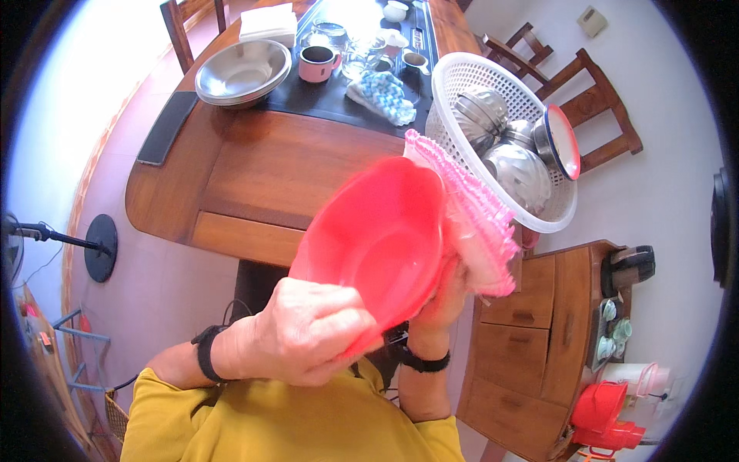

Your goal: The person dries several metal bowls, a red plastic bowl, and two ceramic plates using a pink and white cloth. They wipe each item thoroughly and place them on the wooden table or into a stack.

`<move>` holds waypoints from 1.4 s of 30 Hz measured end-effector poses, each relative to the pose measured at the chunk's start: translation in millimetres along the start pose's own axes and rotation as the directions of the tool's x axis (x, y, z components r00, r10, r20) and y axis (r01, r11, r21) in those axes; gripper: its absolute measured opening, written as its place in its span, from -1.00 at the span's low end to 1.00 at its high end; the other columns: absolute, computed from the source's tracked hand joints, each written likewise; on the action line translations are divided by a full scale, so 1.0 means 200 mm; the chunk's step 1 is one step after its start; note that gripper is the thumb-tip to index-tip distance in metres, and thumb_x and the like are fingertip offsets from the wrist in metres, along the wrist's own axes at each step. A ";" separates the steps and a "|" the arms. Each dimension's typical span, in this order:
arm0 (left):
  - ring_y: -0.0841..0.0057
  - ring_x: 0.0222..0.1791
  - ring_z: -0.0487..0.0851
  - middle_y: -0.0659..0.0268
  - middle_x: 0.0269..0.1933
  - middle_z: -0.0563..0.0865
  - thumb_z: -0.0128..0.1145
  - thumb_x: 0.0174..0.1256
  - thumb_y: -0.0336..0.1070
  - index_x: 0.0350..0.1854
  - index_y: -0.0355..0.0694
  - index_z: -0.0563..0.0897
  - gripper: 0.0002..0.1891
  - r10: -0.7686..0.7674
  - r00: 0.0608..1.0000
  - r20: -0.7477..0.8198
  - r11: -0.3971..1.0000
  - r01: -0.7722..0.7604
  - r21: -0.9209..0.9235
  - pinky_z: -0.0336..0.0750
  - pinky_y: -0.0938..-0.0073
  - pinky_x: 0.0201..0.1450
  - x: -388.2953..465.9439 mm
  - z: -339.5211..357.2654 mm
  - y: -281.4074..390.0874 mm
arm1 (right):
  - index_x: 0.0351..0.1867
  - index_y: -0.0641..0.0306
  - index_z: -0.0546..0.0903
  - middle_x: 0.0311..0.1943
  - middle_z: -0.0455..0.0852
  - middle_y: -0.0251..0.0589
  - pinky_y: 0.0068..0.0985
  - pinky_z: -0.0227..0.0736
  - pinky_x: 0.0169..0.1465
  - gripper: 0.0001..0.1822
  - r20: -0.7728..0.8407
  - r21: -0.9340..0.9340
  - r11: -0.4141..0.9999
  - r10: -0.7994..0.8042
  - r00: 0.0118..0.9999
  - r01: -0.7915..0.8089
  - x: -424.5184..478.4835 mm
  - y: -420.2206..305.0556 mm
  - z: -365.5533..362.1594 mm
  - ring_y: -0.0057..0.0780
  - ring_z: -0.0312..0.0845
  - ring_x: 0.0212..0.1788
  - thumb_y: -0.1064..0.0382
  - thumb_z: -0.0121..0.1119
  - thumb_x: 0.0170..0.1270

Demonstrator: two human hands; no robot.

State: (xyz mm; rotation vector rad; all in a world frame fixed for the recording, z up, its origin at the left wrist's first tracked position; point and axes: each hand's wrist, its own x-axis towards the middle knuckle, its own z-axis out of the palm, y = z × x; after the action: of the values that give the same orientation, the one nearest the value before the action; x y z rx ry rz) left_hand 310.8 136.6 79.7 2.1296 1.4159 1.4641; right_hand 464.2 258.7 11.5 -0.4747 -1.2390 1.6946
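Note:
A red plastic bowl [387, 254] is tilted before my chest, its hollow side towards me. My left hand [317, 329] grips its near rim, fingers folded over the edge. On the right, my right hand [441, 300] is behind the bowl and partly hidden by it. A pink and white cloth [473, 231] with fringed edges lies between that hand and the bowl's outer side, so my right hand holds the cloth against the bowl. The bowl and the cloth look slightly blurred.
A white plastic basket [502, 69] with several metal bowls stands right on the wooden table [260, 167]. Stacked steel basins [242, 72], a pink mug [316, 63] and a blue-white cloth [384, 95] sit farther back. A wooden cabinet [514, 346] is at right, a fan base [101, 248] at left.

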 end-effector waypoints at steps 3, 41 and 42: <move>0.38 -0.62 0.58 0.27 -0.49 0.56 0.35 0.01 -0.42 -0.35 -0.28 0.62 -0.82 0.097 0.995 -0.006 0.994 -0.097 -0.044 0.46 0.44 -0.62 -0.05 0.00 0.01 | 0.44 0.27 0.33 0.38 0.43 -0.14 -0.25 0.43 0.32 -0.38 -0.065 0.279 0.939 0.229 0.971 -0.203 0.06 0.05 -0.01 -0.26 0.49 0.28 -0.13 -0.14 0.59; 0.36 -0.28 0.68 0.30 -0.37 0.63 0.22 0.10 -0.42 -0.36 -0.22 0.59 -0.91 -0.108 0.981 0.159 0.856 0.010 0.517 0.59 0.39 -0.23 -0.22 -0.07 -0.26 | 0.39 0.38 0.33 0.26 0.50 0.07 -0.12 0.46 0.31 -0.41 -0.406 -0.459 0.877 -0.346 0.846 0.139 -0.17 -0.22 -0.10 -0.10 0.50 0.26 0.31 0.07 0.32; 0.37 -0.26 0.68 0.30 -0.36 0.64 0.23 0.11 -0.42 -0.36 -0.22 0.60 -0.92 -0.098 0.982 0.163 0.854 -0.001 0.521 0.60 0.39 -0.21 -0.22 -0.07 -0.26 | 0.37 0.38 0.36 0.26 0.50 0.10 -0.12 0.46 0.30 -0.44 -0.371 -0.522 0.841 -0.378 0.848 0.146 -0.17 -0.21 -0.11 -0.08 0.50 0.26 0.31 0.06 0.35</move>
State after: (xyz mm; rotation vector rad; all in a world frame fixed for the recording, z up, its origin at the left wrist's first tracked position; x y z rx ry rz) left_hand 265.7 124.4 27.7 2.4214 1.9416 0.8932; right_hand 516.7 242.8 32.0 -0.8980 -1.2818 0.9399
